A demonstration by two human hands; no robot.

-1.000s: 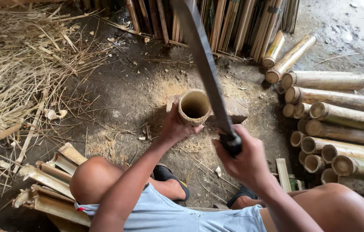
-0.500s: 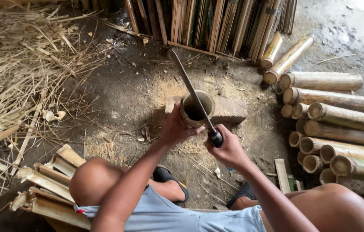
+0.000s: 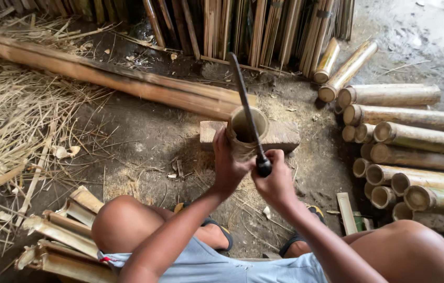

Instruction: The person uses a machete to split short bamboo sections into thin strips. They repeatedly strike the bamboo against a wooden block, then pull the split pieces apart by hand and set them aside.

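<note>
Left hand (image 3: 228,166) wraps its fingers around the near side of an upright bamboo section (image 3: 245,132), gripping it firmly, while the right hand (image 3: 274,183) is closed tight around the dark handle of a long machete (image 3: 246,114). The blade runs from that fist toward 11 o'clock, crossing over the open mouth of the bamboo section, its tip ending well beyond the rim.

Going by size from here: a long split bamboo beam (image 3: 101,78) lies on the ground from 9 o'clock toward the centre, its near end just beside the work. At 12 o'clock a row of bamboo slats (image 3: 264,31) leans upright against the back. At 3 o'clock a stack of round bamboo poles (image 3: 416,147) lies with cut ends facing the person, some green, some yellowed. At 9 o'clock a heap of dry straw-like shavings (image 3: 12,120) covers the ground. At 7 o'clock, beside the person's left knee, lies a pile of split bamboo pieces (image 3: 59,230).

The bamboo section stands on a flat wooden block (image 3: 285,137), which sits on the dirt floor just past both hands. The section is hollow, its pale rim open to view. A short flat bamboo strip (image 3: 347,212) lies on the ground at 4 o'clock, near the right knee. Sandals (image 3: 222,230) show under the person's legs.
</note>
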